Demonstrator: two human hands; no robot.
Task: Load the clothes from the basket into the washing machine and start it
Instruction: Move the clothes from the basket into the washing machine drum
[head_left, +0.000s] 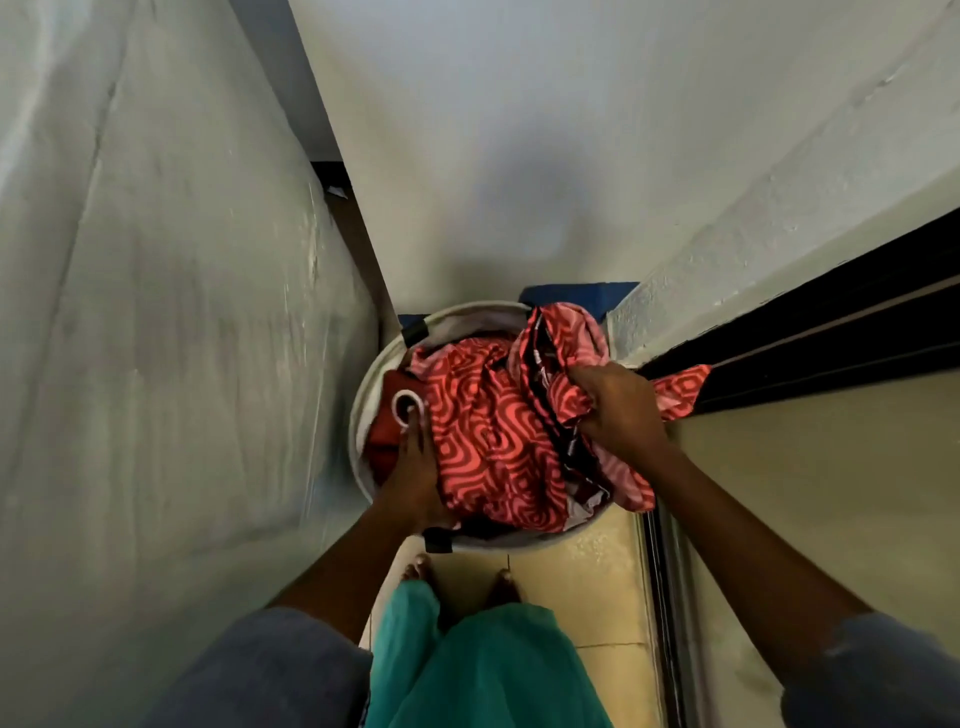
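A round white laundry basket (363, 400) stands on the floor in a narrow corner, straight below me. It is heaped with red cloth printed in pink wavy lines (483, 426); a plain red piece lies at its left side. My left hand (415, 467) reaches into the left of the heap, its fingers pressed against the cloth. My right hand (618, 410) grips a bunch of the patterned cloth at the basket's right rim. No washing machine is in view.
Pale walls close in on the left and ahead. A dark sliding door track (810, 343) runs along the right, with a corner of the cloth lying over it. My bare feet (462, 577) stand on yellowish floor tiles just behind the basket.
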